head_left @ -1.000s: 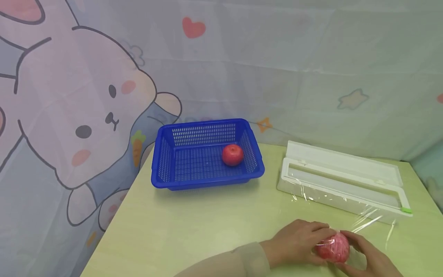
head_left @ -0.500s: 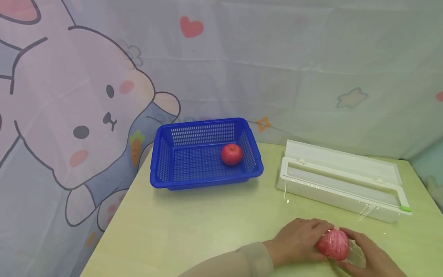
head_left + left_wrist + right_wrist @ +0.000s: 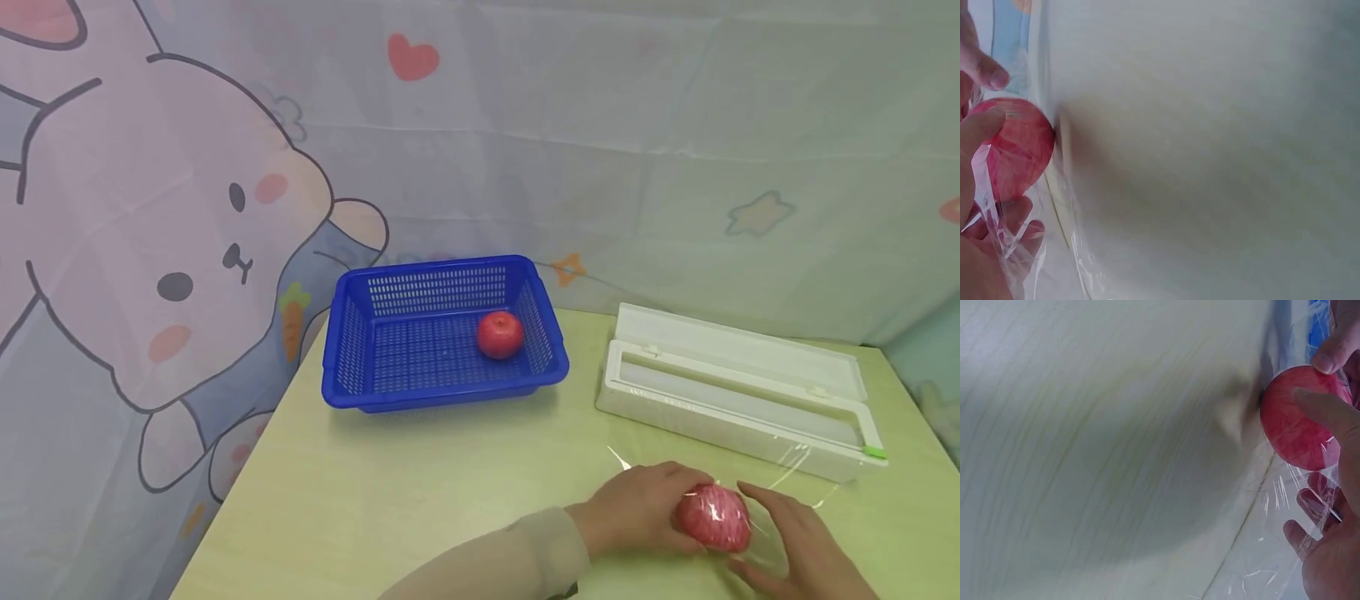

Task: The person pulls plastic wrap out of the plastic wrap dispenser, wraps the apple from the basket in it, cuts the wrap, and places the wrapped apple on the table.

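An apple [image 3: 714,518] with shiny cling film [image 3: 1275,506] around it is at the lower right of the head view. My left hand [image 3: 643,510] grips its left side, the thumb lying on the red skin in the left wrist view. At its right side is my right hand [image 3: 806,542], with thumb and fingers spread apart; a small gap shows between this hand and the fruit. Clear film stretches over the right fingers [image 3: 1316,503]. Behind the hands stands a white cling film dispenser [image 3: 720,429], its lid raised and a roll inside.
A blue plastic basket [image 3: 450,392] stands left of the dispenser, holding another red apple [image 3: 500,335] near its right end. Both rest on a pale wooden table [image 3: 360,500]. A printed curtain [image 3: 540,150] hangs along the table's back edge.
The wrapped apple has turned and shifted slightly up and left with the left hand. The right fingers have come a little away from it. The film's glints have moved.
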Motion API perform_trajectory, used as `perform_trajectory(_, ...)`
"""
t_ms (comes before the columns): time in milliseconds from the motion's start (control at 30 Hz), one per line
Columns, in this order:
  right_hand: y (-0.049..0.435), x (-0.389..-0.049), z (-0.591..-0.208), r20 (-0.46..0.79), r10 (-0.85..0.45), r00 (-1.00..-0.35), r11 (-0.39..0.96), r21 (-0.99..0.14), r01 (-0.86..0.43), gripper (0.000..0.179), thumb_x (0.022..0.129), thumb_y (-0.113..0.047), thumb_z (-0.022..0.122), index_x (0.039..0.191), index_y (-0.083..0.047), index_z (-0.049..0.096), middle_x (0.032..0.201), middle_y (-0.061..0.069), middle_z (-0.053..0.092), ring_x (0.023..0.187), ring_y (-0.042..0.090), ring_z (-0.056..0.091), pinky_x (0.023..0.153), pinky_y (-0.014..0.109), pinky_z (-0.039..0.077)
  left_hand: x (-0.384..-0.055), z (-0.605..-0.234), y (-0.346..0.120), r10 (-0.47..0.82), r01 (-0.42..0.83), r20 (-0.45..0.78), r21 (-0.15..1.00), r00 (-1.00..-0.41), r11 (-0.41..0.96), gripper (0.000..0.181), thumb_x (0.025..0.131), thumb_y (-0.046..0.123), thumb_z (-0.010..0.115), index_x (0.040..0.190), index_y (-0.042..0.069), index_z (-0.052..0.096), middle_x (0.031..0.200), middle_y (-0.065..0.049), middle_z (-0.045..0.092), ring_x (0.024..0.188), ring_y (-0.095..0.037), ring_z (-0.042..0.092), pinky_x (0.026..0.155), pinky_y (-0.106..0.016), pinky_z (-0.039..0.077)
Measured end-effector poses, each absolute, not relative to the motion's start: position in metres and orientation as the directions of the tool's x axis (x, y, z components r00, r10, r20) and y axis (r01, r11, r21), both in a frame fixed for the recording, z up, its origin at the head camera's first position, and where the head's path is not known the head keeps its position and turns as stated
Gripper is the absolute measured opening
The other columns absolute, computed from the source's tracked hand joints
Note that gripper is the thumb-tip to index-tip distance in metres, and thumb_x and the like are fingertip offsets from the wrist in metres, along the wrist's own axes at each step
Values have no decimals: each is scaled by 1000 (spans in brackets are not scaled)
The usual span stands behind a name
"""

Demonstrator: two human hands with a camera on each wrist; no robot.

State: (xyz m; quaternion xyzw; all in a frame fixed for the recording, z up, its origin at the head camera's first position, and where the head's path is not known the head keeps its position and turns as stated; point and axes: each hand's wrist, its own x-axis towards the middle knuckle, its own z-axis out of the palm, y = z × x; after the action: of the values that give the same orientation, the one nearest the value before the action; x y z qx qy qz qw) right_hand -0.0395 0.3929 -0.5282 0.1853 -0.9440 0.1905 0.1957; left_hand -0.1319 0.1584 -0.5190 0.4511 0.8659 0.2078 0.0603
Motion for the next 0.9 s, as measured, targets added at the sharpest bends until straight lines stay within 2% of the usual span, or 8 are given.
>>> perform_trajectory(233, 388, -44, -526, 398, -238, -886, 855, -348, -385, 101, 46, -18, 108, 134, -2, 61, 118, 9, 68, 114, -13, 42, 99, -5, 15, -148, -522, 167, 822, 730, 23, 474, -569, 492, 77, 86, 58, 85, 151, 29, 56, 135, 23, 62, 120, 12, 53, 101, -6, 38)
perform_trajectory(367, 390, -50, -527, 430, -263, -864, 829, -358, -430, 95, 47, -10, 106, 131, -1, 63, 116, 8, 69, 112, -12, 49, 100, -4, 23, -153, -520, 168, 822, 717, 16, 499, -569, 487, 76, 85, 57, 87, 149, 27, 58, 133, 23, 64, 117, 13, 55, 100, -5, 38)
perform_trajectory(567, 394, -55, -522, 424, -270, -865, 813, -380, -441, 88, 51, -5, 104, 130, -5, 66, 118, -6, 70, 107, -11, 56, 96, -1, 31, -156, -512, 170, 816, 717, -3, 476, -578, 510, 75, 84, 58, 87, 147, 29, 59, 125, 25, 66, 109, 12, 56, 93, -5, 39)
perform_trajectory(700, 396, -57, -517, 392, -279, -877, 811, -393, -433, 85, 55, -8, 104, 131, -6, 67, 120, -7, 71, 104, -5, 61, 92, 0, 36, -155, -507, 172, 810, 741, -22, 390, -587, 547, 77, 83, 66, 84, 148, 33, 58, 124, 25, 66, 106, 8, 53, 89, -8, 38)
perform_trajectory(900, 399, -64, -512, 322, -287, -902, 817, -409, -406, 80, 61, -11, 103, 131, -8, 66, 121, -1, 71, 101, 0, 65, 83, 6, 47, -151, -493, 174, 815, 806, -43, 129, -578, 578, 97, 84, 85, 67, 163, 36, 39, 151, 22, 51, 133, 0, 46, 104, -20, 38)
